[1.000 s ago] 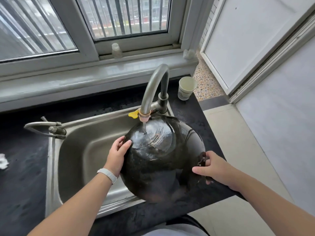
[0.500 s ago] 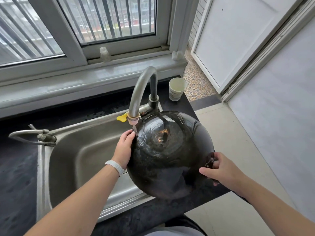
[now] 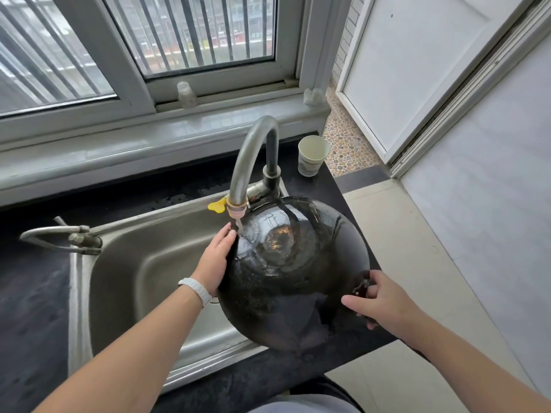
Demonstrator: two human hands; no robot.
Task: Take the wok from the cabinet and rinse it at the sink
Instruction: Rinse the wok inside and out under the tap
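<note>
A round black wok is held bottom-up and tilted over the right end of the steel sink, its wet underside facing me. My left hand lies flat against the wok's left edge, fingertips close under the tap's spout. My right hand grips the wok's small side handle at its right rim. A thin stream runs from the curved grey tap onto the wok's upper left side. The wok's inside is hidden.
A paper cup stands on the black counter behind the tap. A second, low tap sits at the sink's left corner. A window sill runs behind; tiled floor and a white door lie to the right.
The wok has shifted right and turned a little, so the water now lands near its left edge. My left hand slid up along that edge toward the spout.
</note>
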